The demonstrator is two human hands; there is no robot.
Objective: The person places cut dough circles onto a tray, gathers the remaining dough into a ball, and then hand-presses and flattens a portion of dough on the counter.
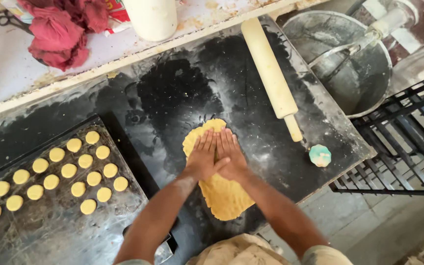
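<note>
- Both hands are pressing flat on the yellow dough sheet [222, 194], mid black slab [182, 93]: left hand [204, 158] w/ thumb lying over the right hand [231, 154], fingers straight & together, gripping nothing.
- Rolling pin [271, 73] is lying just right of the dough, small teal cutter [320, 155] below its tip.
- Tray [50, 230] left of the dough is holding approx 19 dough rounds [85, 161].
- Red cloth [60, 29] is sitting far upper left of the dough.

A dark, flour-dusted counter [182, 93] is bordered behind by a pale, worn ledge [6, 68]. A black metal rack [408, 142] is seen over grey floor [369, 221], lit by daylight.
</note>
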